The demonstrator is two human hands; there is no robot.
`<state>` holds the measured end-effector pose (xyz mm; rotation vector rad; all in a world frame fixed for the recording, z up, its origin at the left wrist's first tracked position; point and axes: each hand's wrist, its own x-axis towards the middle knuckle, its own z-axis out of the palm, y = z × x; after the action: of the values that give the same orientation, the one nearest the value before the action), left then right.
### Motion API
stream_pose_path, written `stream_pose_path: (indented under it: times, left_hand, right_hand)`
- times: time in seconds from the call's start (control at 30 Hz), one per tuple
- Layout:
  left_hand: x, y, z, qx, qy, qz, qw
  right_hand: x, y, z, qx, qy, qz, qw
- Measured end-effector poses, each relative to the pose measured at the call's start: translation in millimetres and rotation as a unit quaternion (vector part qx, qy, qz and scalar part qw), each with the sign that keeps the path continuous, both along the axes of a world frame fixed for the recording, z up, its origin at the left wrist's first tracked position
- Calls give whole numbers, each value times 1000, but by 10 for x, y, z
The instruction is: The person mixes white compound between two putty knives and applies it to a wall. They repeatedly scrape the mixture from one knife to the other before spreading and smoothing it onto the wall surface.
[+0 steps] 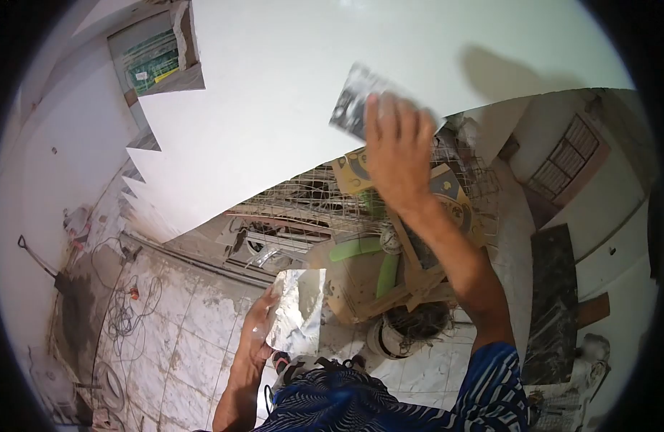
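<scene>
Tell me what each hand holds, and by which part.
Right hand: a flat trowel blade, held at its lower end; handle hidden. Left hand: a plaster-smeared metal plate, by its left edge.

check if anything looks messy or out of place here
Yes: the tiled floor is smeared white, a loose cable lies tangled across it, and wire mesh and boards are heaped below the white wall. The right hand presses a trowel to that wall; the left hand holds a smeared plate.

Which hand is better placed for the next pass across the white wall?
Probably right: the right hand presses the trowel against the white wall, while the left hand hangs low, holding the smeared board.
</scene>
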<state>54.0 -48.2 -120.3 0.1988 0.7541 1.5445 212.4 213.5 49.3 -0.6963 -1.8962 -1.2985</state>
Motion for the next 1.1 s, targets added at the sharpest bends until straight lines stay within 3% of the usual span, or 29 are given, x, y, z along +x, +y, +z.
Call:
stream_pose_path:
  times: [0.2, 0.37, 0.6, 0.73, 0.83, 0.93, 1.03, 1.1]
  left_hand:
    - [-66, -73, -56, -7, 0, 19, 1000]
    - [-73, -114, -38, -8, 3, 23, 1000]
    - [-55, -81, -22, -17, 4, 9, 1000]
    - [-64, -100, -74, -25, 10, 17, 999]
    - [-33, -140, 53, -7, 0, 20, 1000]
    - [-36, -179, 80, -17, 6, 27, 999]
    - [-65, -181, 30, -13, 4, 31, 999]
    - [-72, -181, 43, -13, 0, 25, 1000]
  right_hand:
    - [-76, -109, -728, -45, -128, 25, 990]
    - [-39, -356, -774, -153, -148, 99, 972]
    - [-70, -174, -301, -77, -126, 117, 982]
    - [134, 267, -500, 48, -211, 54, 975]
    - [272, 292, -799, 14, -232, 87, 969]
    - [289, 0, -867, -50, -207, 133, 968]
    - [222, -257, -624, -57, -109, 141, 982]
    - [260, -308, -186, -63, -17, 45, 997]
